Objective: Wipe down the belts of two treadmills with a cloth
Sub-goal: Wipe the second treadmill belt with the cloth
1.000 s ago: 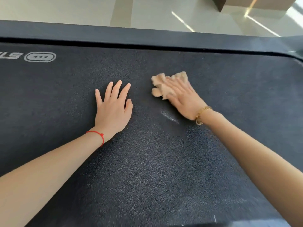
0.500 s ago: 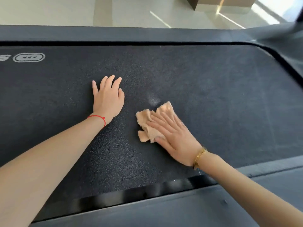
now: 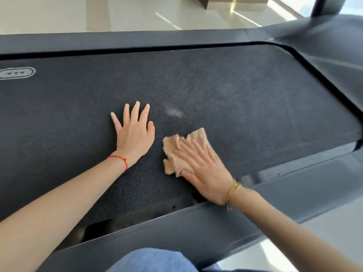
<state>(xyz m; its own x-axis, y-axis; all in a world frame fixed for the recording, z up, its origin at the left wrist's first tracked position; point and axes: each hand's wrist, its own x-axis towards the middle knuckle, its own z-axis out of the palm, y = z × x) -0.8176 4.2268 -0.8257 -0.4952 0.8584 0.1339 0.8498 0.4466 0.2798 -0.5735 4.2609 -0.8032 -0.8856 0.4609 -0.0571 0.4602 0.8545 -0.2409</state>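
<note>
A dark textured treadmill belt [image 3: 235, 91] fills most of the view. My right hand [image 3: 204, 169], with a gold bracelet at the wrist, presses flat on a crumpled beige cloth [image 3: 176, 152] near the belt's near edge. My left hand [image 3: 133, 134], with a red string at the wrist, lies flat on the belt with fingers spread, just left of the cloth and holding nothing. A pale smear [image 3: 172, 111] shows on the belt beyond the cloth.
The treadmill's grey side rail [image 3: 196, 228] runs along the near edge, another rail [image 3: 117, 41] along the far edge. The front housing [image 3: 324, 44] rises at the right. Light floor [image 3: 98, 12] lies beyond. A knee in blue denim [image 3: 153, 260] shows at the bottom.
My right hand dragged the cloth from the middle of the belt toward the near edge. My left hand stayed flat on the belt. The view shifted back, showing the near rail and my knee.
</note>
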